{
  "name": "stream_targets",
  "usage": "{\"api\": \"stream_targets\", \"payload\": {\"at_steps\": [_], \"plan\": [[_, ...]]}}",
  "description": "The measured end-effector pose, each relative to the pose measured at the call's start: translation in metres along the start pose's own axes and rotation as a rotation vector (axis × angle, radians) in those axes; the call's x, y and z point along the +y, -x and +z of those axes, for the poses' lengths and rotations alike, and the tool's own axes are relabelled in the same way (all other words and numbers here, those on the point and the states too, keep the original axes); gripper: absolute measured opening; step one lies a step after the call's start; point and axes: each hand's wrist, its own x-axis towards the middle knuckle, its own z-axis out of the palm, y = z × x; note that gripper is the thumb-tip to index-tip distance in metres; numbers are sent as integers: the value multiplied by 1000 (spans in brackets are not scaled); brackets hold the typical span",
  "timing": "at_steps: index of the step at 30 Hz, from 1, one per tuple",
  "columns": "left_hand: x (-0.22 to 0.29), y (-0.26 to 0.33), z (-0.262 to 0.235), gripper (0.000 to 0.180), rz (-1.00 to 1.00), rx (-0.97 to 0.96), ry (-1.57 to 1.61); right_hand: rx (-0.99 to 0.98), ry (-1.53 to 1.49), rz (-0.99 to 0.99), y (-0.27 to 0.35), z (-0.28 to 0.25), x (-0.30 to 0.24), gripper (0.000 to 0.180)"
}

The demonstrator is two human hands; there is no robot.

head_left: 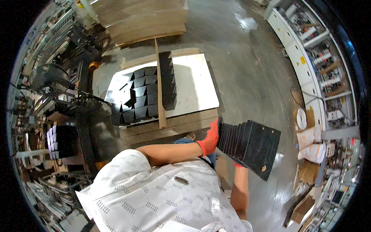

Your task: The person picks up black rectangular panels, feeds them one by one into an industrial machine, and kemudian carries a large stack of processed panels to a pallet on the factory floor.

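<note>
A long stack of black flat panels lies between my hands, its pieces fanned in overlapping steps. The nearest panel shows small round holes or spots by its edges. My left hand, in a red glove, grips the stack's left end. My right hand is mostly hidden below the stack; a strip of red glove shows at its underside, where it bears the load. Ahead of me, several rows of black pieces stand on a white board. An upright brown cardboard strip divides them from another black row.
Brown sheets are piled beyond the white board. At left stand a fan and another black stack. Along the right run a white cabinet, white sacks and cardboard. Grey floor runs between.
</note>
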Motion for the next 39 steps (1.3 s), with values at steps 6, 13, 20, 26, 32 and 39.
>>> {"api": "stream_targets", "payload": {"at_steps": [6, 13, 20, 26, 32, 39], "plan": [[-12, -101, 72, 82, 165, 32, 138, -122, 80, 145, -106, -37, -113, 63], [-31, -200, 149, 81, 391, 24, 344, -287, 173, 359, -233, -59, -223, 62], [-25, -261, 204, 82, 568, 175, 439, -412, 248, 549, -331, -44, -279, 62], [5, -318, 223, 81, 671, 302, 472, -488, 311, 676, -414, -22, -303, 62], [43, -361, 262, 83, 806, 257, 500, -565, 363, 825, -511, -8, -324, 62], [107, -418, 326, 69, 1038, 75, 839, -724, 402, 1016, -639, 39, -334, 62]]}}
